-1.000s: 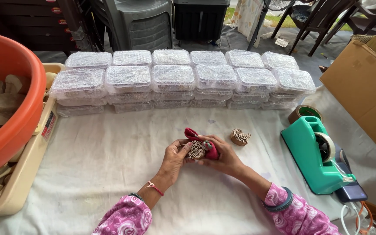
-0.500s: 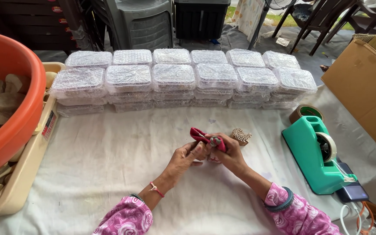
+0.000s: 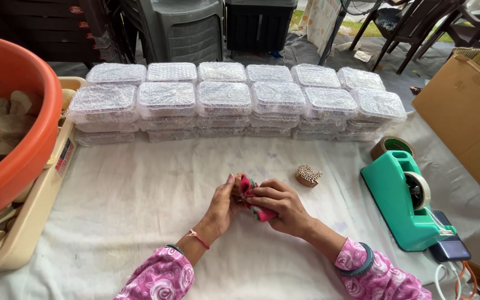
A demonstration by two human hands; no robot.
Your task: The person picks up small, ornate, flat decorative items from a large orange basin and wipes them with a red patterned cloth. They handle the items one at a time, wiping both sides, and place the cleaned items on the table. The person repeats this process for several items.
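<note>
Grip: both hands closed together on small bundle of red-pink patterned cloth [image 3: 254, 199], held just above white cloth table cover [image 3: 140, 189], near centre.
Left hand [image 3: 223, 204]: fingers upright against left side of bundle, palm facing right; red thread band at wrist, pink rose-print sleeve below.
Right hand [image 3: 281, 206]: fingers curled over top and right side of bundle, thumb beneath; contents of bundle hidden.
Bundle position: between the two hands, touching both; well apart from tub and dispenser.
Just right and far of hands: small carved wooden block [image 3: 308, 175], lying alone on cover, untouched.
Far side: two rows of clear lidded plastic boxes wrapped in bubble film [image 3: 223, 100], stacked, spanning most of table width.
Right side: teal plastic tape dispenser [image 3: 404, 203] with roll mounted; brown tape roll [image 3: 391, 146] just beyond it; dark flat phone-like item [image 3: 450, 250] at its near end; brown cardboard carton [image 3: 468, 111] at right edge.
Left side: large orange plastic tub [image 3: 12, 128] holding pale wooden pieces, resting in cream plastic tray [image 3: 34, 216] with more pieces.
</note>
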